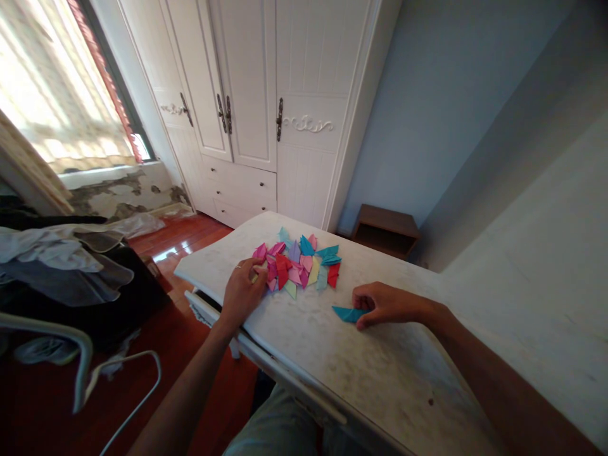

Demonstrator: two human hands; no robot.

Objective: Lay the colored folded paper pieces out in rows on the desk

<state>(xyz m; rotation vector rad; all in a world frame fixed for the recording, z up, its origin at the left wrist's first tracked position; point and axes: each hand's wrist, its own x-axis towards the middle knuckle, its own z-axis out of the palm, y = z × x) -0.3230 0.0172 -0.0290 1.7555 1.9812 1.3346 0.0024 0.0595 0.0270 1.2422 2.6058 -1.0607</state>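
Note:
My right hand (pixel 382 304) is closed in a pinch on a blue folded paper piece (pixel 348 313), just above or on the white table; its right end is hidden by my fingers. My left hand (pixel 246 286) rests at the left edge of a pile of folded paper pieces (pixel 295 273). Its fingers are loosely bent, with a gap between thumb and forefinger where a bit of yellow-green paper shows. Pink, red, purple, yellow, pale green and blue pieces overlap in the pile. A red piece (pixel 334 275) and several blue ones lie on its right side.
The marbled white table (pixel 304 335) has a partly open drawer (pixel 204 307) at its near left edge. Behind stand a white wardrobe (pixel 247 82) and a brown box shelf (pixel 387 223). A white metal frame (pixel 52 326) and dark heaped items are at the left.

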